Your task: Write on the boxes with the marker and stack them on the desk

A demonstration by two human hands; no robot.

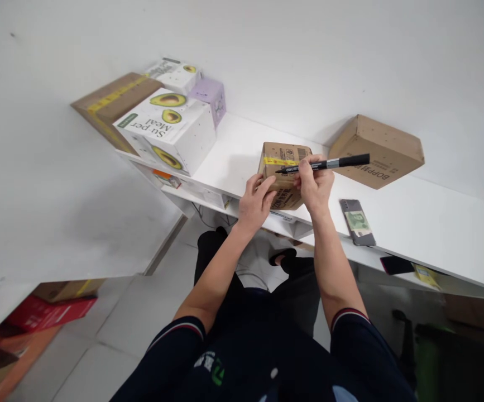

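A small brown cardboard box (pixel 284 159) with a strip of yellow tape stands near the front edge of the white table (pixel 413 218). My left hand (pixel 256 200) grips its left side, fingers curled around the edge. My right hand (pixel 315 181) holds a black marker (pixel 329 163) in a writing pinch, its tip resting on the top of the box by the yellow tape.
A white avocado-print box (pixel 168 134), a smaller white box (pixel 175 72), a purple box (pixel 212 97) and a taped brown carton (pixel 114 103) stand at the left. A flat brown carton (pixel 378 151) leans on the wall. A phone (pixel 356 221) lies beside my right arm.
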